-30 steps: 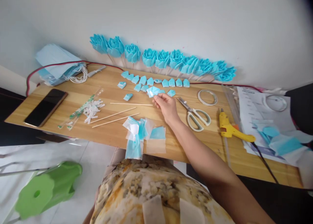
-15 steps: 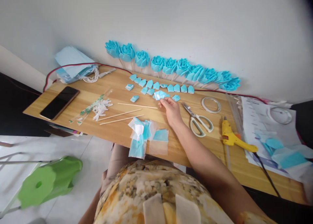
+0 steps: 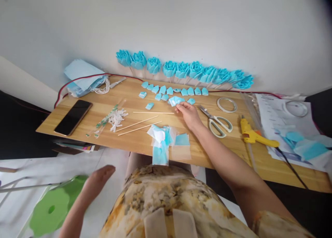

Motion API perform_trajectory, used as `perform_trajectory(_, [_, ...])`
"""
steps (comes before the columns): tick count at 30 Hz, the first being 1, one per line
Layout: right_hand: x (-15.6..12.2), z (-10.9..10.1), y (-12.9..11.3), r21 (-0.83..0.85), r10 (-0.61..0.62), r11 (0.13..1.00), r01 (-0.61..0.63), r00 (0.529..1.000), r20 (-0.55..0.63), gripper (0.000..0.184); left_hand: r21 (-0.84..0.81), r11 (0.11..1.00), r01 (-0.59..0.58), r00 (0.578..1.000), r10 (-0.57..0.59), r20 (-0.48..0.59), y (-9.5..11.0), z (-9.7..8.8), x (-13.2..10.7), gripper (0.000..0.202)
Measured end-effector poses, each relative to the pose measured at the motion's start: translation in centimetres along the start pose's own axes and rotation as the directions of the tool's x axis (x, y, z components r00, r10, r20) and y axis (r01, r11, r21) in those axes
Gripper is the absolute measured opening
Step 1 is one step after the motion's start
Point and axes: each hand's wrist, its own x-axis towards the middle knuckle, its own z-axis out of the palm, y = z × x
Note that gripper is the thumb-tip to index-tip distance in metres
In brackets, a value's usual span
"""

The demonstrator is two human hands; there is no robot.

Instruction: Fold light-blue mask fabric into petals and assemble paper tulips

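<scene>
My right hand [image 3: 189,114] reaches across the wooden table [image 3: 135,141] and pinches a small folded blue paper piece [image 3: 175,100] between thumb and fingers. It is just in front of a row of several folded blue pieces [image 3: 176,90]. My left hand [image 3: 97,181] hangs below the table edge, over a green stool [image 3: 49,210], fingers together and blurred, holding nothing I can see. Three thin wooden sticks [image 3: 141,122] lie left of my right hand. A pile of blue and clear sheets [image 3: 166,141] sits at the near table edge.
Blue paper roses [image 3: 181,70] lean on the wall. Scissors [image 3: 216,120], tape rings [image 3: 227,104] and a yellow glue gun [image 3: 252,136] lie to the right, with papers [image 3: 285,127] beyond. A phone [image 3: 73,117], white scraps [image 3: 115,117] and stacked masks [image 3: 84,77] lie left.
The view has swung left and down a little. My left hand has come into sight beside my lap, above the stool. My right hand still pinches the blue piece in the same place.
</scene>
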Motion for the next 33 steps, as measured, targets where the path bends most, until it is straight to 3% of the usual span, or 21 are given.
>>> perform_trajectory(3, [-0.2,0.2,-0.3,-0.032,0.006,0.999,-0.006,1.000,0.001,0.026,-0.115,0.984,-0.139,0.985,0.126,-0.116,2.1,-3.9,1.5,0.041])
perform_trajectory(5, [-0.4,0.4,-0.6,-0.039,0.010,0.999,-0.010,1.000,0.009,0.028,-0.158,0.929,-0.334,0.938,0.311,-0.153,5.9,-6.2,3.0,0.037])
perform_trajectory(7, [-0.5,0.5,-0.9,-0.037,0.019,0.999,-0.018,1.000,0.021,0.029,-0.179,0.839,-0.514,0.857,0.499,-0.123,10.8,-7.5,5.1,0.030])
perform_trajectory(10, [-0.4,0.5,-1.5,-0.069,0.038,0.997,-0.034,0.998,0.054,0.030,-0.207,0.664,-0.718,0.688,0.722,-0.069,17.6,-7.7,9.4,0.025])
perform_trajectory(11, [-0.3,0.5,-1.7,-0.085,0.045,0.996,-0.039,0.997,0.065,0.030,-0.207,0.629,-0.749,0.652,0.755,-0.068,19.5,-7.3,11.1,0.025])
perform_trajectory(13, [0.1,0.6,-2.0,-0.090,0.053,0.995,-0.046,0.996,0.066,0.030,-0.191,0.595,-0.781,0.618,0.780,-0.097,22.5,-6.1,14.6,0.022])
perform_trajectory(15, [0.6,0.6,-2.1,-0.087,0.045,0.995,-0.043,0.999,0.027,0.029,-0.175,0.615,-0.769,0.639,0.750,-0.171,24.5,-4.8,17.7,0.020])
perform_trajectory(18, [1.4,0.7,-1.6,-0.100,0.002,0.995,-0.008,0.998,-0.057,0.026,-0.163,0.653,-0.740,0.665,0.674,-0.321,25.7,-3.0,20.7,0.021])
perform_trajectory(22, [1.6,0.7,-0.5,-0.109,-0.071,0.992,0.058,0.991,-0.114,0.026,-0.065,0.678,-0.732,0.621,0.624,-0.474,25.0,-1.4,21.3,0.017])
perform_trajectory(27, [0.8,0.3,-0.4,-0.198,-0.127,0.975,0.102,0.985,-0.118,0.025,0.036,0.632,-0.774,0.543,0.692,-0.475,23.9,0.3,20.9,0.013])
perform_trajectory(33, [0.1,0.3,-1.0,-0.232,-0.164,0.963,0.136,0.981,-0.105,0.024,0.077,0.619,-0.781,0.510,0.706,-0.492,23.8,1.4,21.3,0.012])
